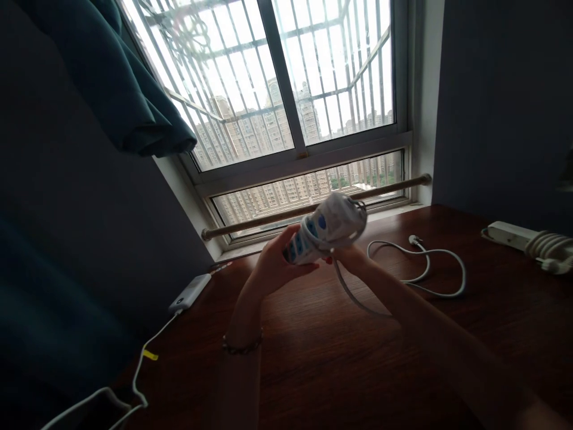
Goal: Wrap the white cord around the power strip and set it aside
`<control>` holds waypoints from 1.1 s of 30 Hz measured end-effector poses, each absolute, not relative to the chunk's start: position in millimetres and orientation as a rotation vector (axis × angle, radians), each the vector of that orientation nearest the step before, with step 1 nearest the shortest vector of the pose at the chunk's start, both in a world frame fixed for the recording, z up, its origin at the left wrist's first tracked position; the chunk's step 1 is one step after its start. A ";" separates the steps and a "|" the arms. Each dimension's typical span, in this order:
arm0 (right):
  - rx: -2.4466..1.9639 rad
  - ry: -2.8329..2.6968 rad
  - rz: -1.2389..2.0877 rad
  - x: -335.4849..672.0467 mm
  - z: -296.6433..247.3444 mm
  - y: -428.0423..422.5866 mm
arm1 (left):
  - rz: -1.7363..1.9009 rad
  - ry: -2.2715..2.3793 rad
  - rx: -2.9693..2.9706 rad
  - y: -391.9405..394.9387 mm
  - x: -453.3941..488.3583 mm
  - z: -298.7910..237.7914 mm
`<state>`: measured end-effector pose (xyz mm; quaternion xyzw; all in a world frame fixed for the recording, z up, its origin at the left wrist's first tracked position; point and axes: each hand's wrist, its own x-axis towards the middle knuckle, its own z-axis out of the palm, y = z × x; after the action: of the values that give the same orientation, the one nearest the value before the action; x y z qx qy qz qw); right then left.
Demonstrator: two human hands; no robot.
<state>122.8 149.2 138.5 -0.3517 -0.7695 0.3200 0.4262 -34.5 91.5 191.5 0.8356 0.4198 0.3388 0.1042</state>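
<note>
Above the table, my left hand grips one end of a white power strip with blue-green socket faces. The strip is tilted, its far end raised toward the window. White power cord is wrapped around that far end, and a length of it hangs down to the table. My right hand is under the wrapped end, closed at the cord; most of its fingers are hidden behind the strip. The cord's loose part curves over the table to a plug on the right.
On the brown table, another power strip with a coiled cord lies at the right. A white device with a cable sits at the left edge. Beyond are a metal rail and a barred window; a teal curtain hangs upper left.
</note>
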 end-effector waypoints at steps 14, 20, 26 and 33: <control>-1.158 -2.267 -0.442 153.8 174.4 116.9 | 0.882 2.430 2.245 123.8 -38.6 166.0; -0.936 -2.397 -0.489 158.3 177.4 111.8 | 0.708 2.402 2.313 125.1 -24.0 155.8; -1.032 -2.287 -0.420 181.0 181.3 129.6 | 0.661 2.072 2.686 122.2 -25.9 156.0; -0.829 -2.286 0.161 195.6 179.1 144.2 | 0.616 1.672 3.202 110.1 -16.5 164.7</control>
<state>195.6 144.2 179.1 -0.3194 -0.8804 0.0621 0.3451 -16.5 110.1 164.7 0.8441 0.4408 0.1623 -0.2586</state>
